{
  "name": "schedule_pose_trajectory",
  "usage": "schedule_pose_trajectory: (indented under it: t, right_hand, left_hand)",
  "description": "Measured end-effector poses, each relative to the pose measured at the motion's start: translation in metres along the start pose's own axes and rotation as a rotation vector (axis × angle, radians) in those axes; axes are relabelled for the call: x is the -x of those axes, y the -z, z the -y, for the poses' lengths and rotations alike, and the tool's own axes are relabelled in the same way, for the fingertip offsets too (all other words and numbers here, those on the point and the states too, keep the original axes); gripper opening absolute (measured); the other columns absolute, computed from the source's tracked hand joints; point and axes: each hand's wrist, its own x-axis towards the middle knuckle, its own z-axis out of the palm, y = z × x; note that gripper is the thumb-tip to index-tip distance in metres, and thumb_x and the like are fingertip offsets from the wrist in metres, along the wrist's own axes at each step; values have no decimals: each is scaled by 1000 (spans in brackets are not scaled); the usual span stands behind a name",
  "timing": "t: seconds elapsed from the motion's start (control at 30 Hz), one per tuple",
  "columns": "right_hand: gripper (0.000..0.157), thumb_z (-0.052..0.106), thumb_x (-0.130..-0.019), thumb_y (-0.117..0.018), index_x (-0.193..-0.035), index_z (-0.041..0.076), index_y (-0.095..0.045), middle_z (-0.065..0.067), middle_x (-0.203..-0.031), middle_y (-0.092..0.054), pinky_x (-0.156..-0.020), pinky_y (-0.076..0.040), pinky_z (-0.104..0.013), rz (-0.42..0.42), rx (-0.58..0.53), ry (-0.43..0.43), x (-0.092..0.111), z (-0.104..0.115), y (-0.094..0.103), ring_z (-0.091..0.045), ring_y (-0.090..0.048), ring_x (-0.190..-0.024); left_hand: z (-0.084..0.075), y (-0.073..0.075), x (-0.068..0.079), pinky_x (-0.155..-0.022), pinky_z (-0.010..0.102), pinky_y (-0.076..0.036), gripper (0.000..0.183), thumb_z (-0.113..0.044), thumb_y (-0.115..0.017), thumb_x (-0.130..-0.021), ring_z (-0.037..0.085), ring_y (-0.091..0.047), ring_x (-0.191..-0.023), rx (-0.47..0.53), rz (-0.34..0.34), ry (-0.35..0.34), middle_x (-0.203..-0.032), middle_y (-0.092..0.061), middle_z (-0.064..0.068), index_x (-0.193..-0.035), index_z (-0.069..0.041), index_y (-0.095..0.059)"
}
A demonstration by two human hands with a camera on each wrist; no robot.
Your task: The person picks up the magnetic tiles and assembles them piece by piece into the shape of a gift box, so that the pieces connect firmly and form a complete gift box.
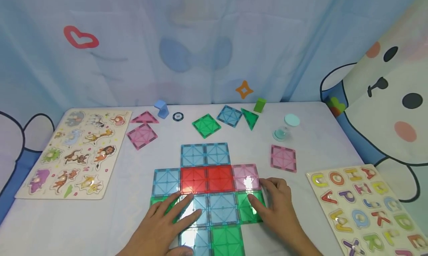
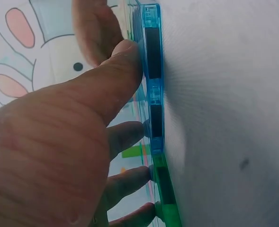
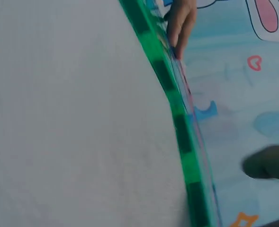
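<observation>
Flat translucent magnetic tiles lie edge to edge on the white cloth. Two red tiles (image 1: 220, 178) sit mid-layout, with blue tiles (image 1: 223, 208) around them. My left hand (image 1: 164, 220) rests spread on the lower left of the layout. In the left wrist view its thumb (image 2: 122, 61) touches a blue tile (image 2: 153, 52), and other fingertips touch the tiles below. At the right side my right hand (image 1: 279, 202) has a finger at the outer edge of the pink tile (image 1: 245, 174). Its thumb (image 1: 256, 203) lies over the green tile (image 1: 250, 216). The right wrist view shows green tile edges (image 3: 182, 132).
Loose pink tiles (image 1: 283, 158), a green tile (image 1: 206, 125), a blue tile (image 1: 229, 116) and small blocks (image 1: 259, 105) lie behind. An animal puzzle board (image 1: 75, 152) stands left, a letter puzzle board (image 1: 362, 204) right. A small clear-and-teal object (image 1: 280, 134) stands back right, before a curtain (image 1: 140, 70).
</observation>
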Motion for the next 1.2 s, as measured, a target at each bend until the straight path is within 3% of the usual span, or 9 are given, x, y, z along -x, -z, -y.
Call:
schedule_pose_trajectory:
  t: [0.13,0.27,0.43,0.57,0.67,0.77,1.0,1.1,1.2]
  right_hand:
    - [35,25,-95,-58,-122,5,-52,-12,-107,-52,-79,-43,-24,24,-364,-71,-6,7,3,-18,-49,-93]
    - [25,12,-98,-50,-119,0,-44,-19,-96,-55,-76,-44,-18,65,-642,-50,-14,14,7,-19,-55,-87]
    - [23,17,-97,-52,-111,2,-42,-10,-99,-48,-74,-44,-22,192,-747,-84,-24,27,4,-18,-50,-93]
    - [22,18,-96,-51,-105,1,-41,-11,-97,-45,-71,-42,-27,279,-778,-78,-28,34,-7,-20,-47,-92]
    - [21,20,-95,-51,-103,2,-42,-12,-96,-46,-73,-42,-29,289,-775,-83,-28,34,-16,-21,-46,-93]
    - [21,21,-95,-52,-102,3,-43,-12,-98,-47,-76,-43,-31,263,-771,-99,-26,31,-20,-22,-46,-96]
    - [23,25,-96,-52,-105,6,-43,-12,-102,-47,-77,-42,-31,251,-739,-92,-23,27,-22,-24,-46,-96]
    - [26,28,-95,-52,-109,7,-44,-11,-107,-48,-80,-44,-34,251,-733,-111,-22,29,-23,-26,-49,-98]
    - [29,30,-95,-53,-113,9,-44,-10,-113,-48,-84,-44,-37,256,-735,-126,-23,32,-22,-28,-51,-101]
  left_hand:
    - [1,0,0,-88,50,-40,73,-73,-43,-83,33,-35,-132,2,-2,3,-153,-29,5,-144,-33,-39]
    - [1,-1,0,-88,50,-40,73,-73,-43,-83,33,-34,-132,8,13,6,-153,-28,5,-144,-33,-39]
    - [2,1,-2,-89,51,-40,73,-73,-44,-83,34,-33,-132,9,33,-1,-153,-30,6,-144,-33,-39]
    - [10,15,-12,-90,52,-40,68,-71,-44,-84,30,-39,-127,49,129,-18,-147,-38,3,-141,-34,-43]
    - [23,30,-33,-93,51,-38,66,-69,-49,-83,24,-44,-123,119,218,16,-140,-46,-2,-139,-33,-46]
    - [40,35,-69,-95,49,-37,68,-65,-58,-81,21,-47,-120,132,223,82,-135,-51,-2,-138,-29,-48]
    - [70,11,-149,-95,50,-37,73,-59,-58,-84,27,-42,-124,-56,246,223,-142,-43,6,-142,-16,-43]
    - [74,0,-162,-97,50,-35,71,-56,-57,-86,28,-37,-127,-52,274,246,-144,-39,7,-142,-14,-42]
    - [75,-4,-166,-97,50,-36,70,-53,-61,-85,28,-37,-127,9,235,256,-143,-40,7,-140,-14,-44]
